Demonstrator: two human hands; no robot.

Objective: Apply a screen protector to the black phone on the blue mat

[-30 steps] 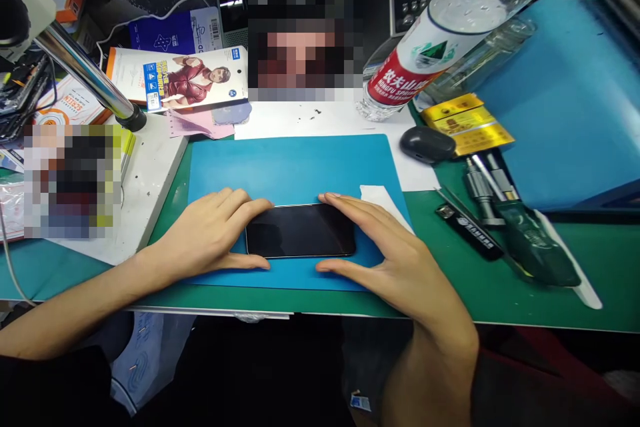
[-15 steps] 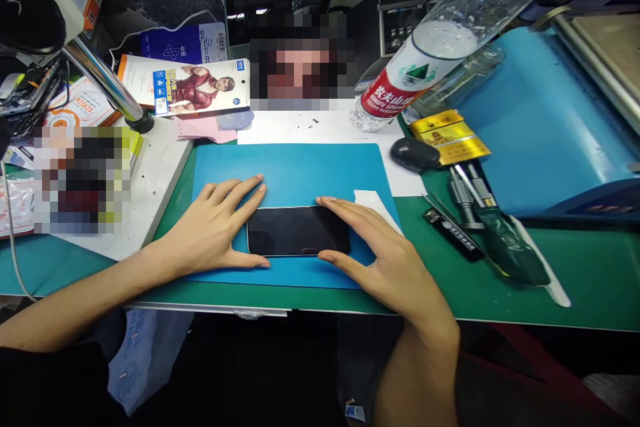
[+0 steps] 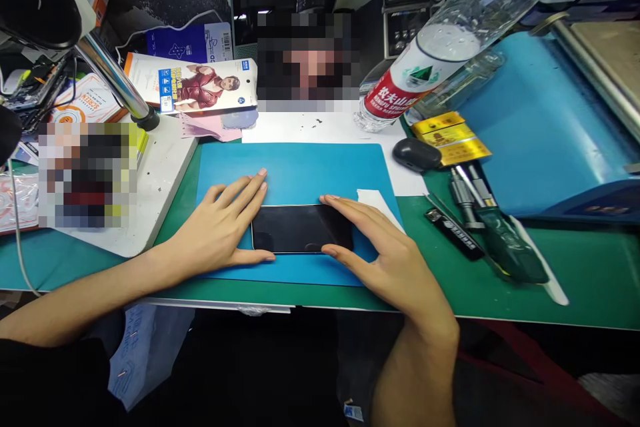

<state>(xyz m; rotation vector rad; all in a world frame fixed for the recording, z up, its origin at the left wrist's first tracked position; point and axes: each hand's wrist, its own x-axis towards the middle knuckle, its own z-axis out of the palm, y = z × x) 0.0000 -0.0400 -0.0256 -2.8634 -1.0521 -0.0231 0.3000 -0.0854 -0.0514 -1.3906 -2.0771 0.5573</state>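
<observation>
A smartphone [image 3: 293, 229] with a dark screen lies lengthwise on the blue mat [image 3: 320, 163], between my two hands. My left hand [image 3: 225, 227] is open at its left end, fingers stretched over the mat and thumb along the lower edge. At the other end, my right hand [image 3: 383, 247] has its fingertips at the upper edge and its thumb at the lower edge, closed around that end. The right hand hides the phone's right end. A piece of white paper [image 3: 373, 200] shows just behind the right fingers.
Right of the mat lie a black mouse-shaped object [image 3: 417, 155], a yellow box [image 3: 453, 137], a black lighter-like item [image 3: 454, 233] and a green-handled tool [image 3: 513, 247]. Behind stands a tilted water bottle [image 3: 400, 87]. A lamp post [image 3: 113, 80] rises from a white base [image 3: 165, 180] at left.
The view shifts slightly, so the scene sits a little further right in the picture. Both hands keep the same places around the phone.
</observation>
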